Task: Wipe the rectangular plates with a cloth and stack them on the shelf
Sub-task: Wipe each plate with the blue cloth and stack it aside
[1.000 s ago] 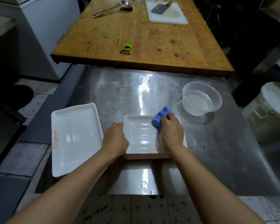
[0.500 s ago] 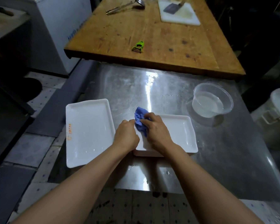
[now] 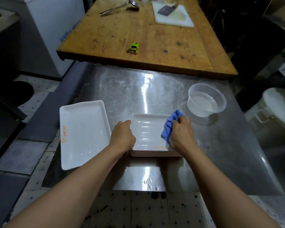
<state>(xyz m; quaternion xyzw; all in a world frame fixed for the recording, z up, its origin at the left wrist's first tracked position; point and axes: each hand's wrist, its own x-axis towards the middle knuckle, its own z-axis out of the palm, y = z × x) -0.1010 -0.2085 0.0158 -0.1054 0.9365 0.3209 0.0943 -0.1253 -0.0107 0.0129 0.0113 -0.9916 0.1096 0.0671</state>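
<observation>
The right hand (image 3: 181,134) grips a bunched blue cloth (image 3: 170,126), its fingers curled round it, and presses it on the right end of the top plate (image 3: 148,130) of a stack of rectangular plates (image 3: 155,153). The left hand (image 3: 123,136) rests on the left edge of the same plate, fingers bent over the rim, and holds the stack firm. So both hands stay on this one plate, which lies on the steel table (image 3: 155,89) close to the near edge.

In my judgement the step in hand is the wiping of the top plate, and it is not finished. The next move calls for one more pass across the wet inside, and after that the plate must be lifted off and carried away; no shelf is visible here.

Half a second ago the cloth was at the left end of the plate, just beside the left hand; now it has travelled to the right end.

To the left of the left hand lies a single larger plate (image 3: 84,134), apart from the stack. Beyond the right hand, near the cloth, stands a clear bowl of water (image 3: 206,100). Farther off is a wooden table (image 3: 146,35) with a green peeler (image 3: 133,48) on it.
</observation>
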